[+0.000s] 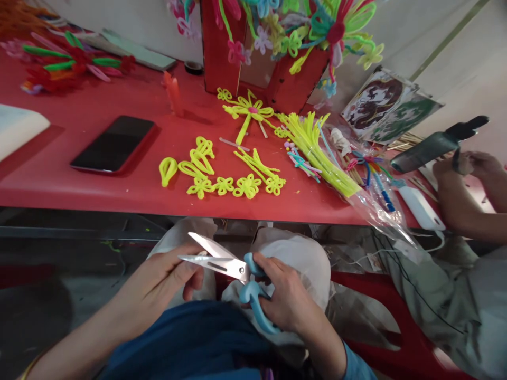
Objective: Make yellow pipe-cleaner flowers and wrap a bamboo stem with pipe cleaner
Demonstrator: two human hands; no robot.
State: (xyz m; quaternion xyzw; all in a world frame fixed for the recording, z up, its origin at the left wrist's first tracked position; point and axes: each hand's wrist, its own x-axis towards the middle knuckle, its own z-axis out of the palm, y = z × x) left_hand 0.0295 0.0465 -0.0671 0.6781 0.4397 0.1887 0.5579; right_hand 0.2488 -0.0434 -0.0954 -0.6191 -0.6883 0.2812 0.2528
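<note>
My right hand [291, 295] grips scissors [222, 262] by their light blue handles, over my lap. The blades are spread apart and point left. Their tips reach my left hand [170, 272], whose thumb and fingers are pinched together. A tiny pale bit shows at those fingertips, too small to name. On the red table [130, 198] ahead lie yellow pipe-cleaner flowers [246, 186], yellow loops [200, 158], a yellow teardrop loop [168, 170] and short yellow stems [257, 163]. Behind them is a larger yellow pipe-cleaner flower [252, 110] with a pink centre.
A bundle of yellow pipe cleaners [322, 153] in clear plastic lies to the right. A black phone [113, 143] is at left, near an orange upright object [172, 92]. Colourful flowers [336, 32] hang at the back. Another person's hands [471, 171] are at far right.
</note>
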